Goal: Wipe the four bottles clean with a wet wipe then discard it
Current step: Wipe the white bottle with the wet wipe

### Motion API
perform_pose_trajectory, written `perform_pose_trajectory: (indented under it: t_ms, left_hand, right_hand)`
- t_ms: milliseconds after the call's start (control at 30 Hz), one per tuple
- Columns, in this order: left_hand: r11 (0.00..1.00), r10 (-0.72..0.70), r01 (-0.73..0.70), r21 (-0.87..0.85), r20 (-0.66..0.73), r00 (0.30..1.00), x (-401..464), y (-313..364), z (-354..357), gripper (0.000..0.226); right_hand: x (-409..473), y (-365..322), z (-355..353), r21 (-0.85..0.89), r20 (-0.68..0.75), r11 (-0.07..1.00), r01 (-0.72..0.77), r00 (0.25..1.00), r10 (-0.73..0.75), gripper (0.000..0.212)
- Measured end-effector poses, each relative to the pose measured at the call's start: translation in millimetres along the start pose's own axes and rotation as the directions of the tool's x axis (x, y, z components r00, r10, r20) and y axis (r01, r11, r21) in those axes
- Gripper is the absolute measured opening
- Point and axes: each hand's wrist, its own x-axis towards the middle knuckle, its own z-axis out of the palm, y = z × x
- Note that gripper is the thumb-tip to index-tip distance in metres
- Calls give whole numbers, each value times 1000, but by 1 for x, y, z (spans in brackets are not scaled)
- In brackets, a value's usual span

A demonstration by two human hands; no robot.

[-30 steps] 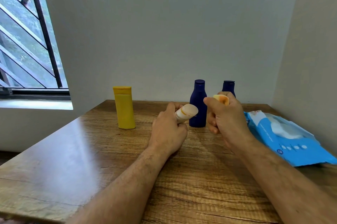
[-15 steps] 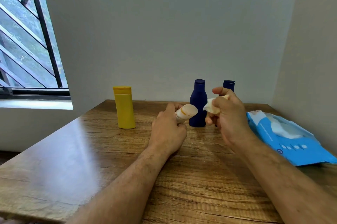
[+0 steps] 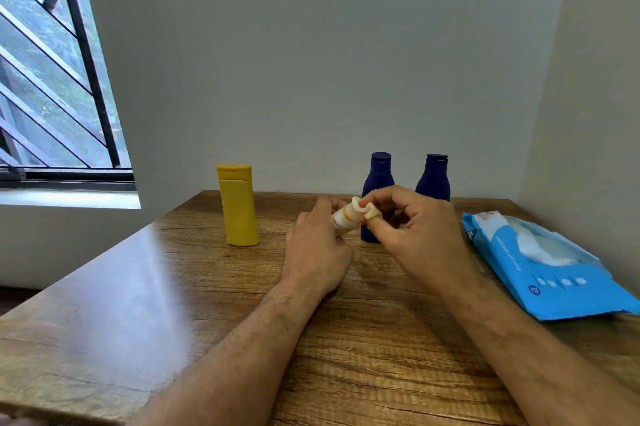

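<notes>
At the centre of the frame, above a brown wood-grain table [image 3: 173,287], the left hand [image 3: 317,252] curls its fingers round a small cream-white bottle with an orange band [image 3: 343,217], holding it tilted with its top pointing up and to the right. Just right of it, the right hand [image 3: 419,238] pinches a small folded whitish wet wipe [image 3: 367,212] between thumb and forefinger and presses it against the upper end of that bottle; the other fingers of this hand are loosely bent behind.

Left of the hands, a tall yellow plastic bottle with a flat yellow cap [image 3: 239,205] stands upright on the table, well apart from them. Behind the hands, near the grey wall, two dark blue plastic bottles stand upright side by side: the left dark blue bottle [image 3: 378,179] is partly hidden by the fingers, and the right dark blue bottle [image 3: 433,179] shows only its neck and shoulders above the right hand.

At the right edge of the frame a light blue soft pack of wet wipes [image 3: 554,276] lies flat on the table, its flap open and white wipe showing. A barred window [image 3: 52,79] fills the upper left.
</notes>
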Motion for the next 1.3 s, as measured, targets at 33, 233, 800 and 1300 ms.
perform_pose_trajectory:
  t_ms: [33, 233, 800, 1300]
  left_hand:
    - [1000, 6, -6, -3, -1, 1000, 0, 1, 0, 48]
    - [999, 7, -9, -48, -40, 999, 0, -1, 0, 55]
    - [996, 21, -23, -81, -24, 999, 2, -5, 7, 60]
    - [996, 89, -87, -31, 60, 994, 1, -3, 10, 46]
  right_hand:
    - [0, 0, -1, 9, 3, 1000, 15, 1000, -15, 24]
    - [2, 9, -1, 38, -31, 999, -26, 999, 27, 28]
    - [2, 13, -3, -34, -36, 998, -53, 998, 51, 27]
    - [3, 11, -3, -57, -178, 998, -11, 984, 0, 25]
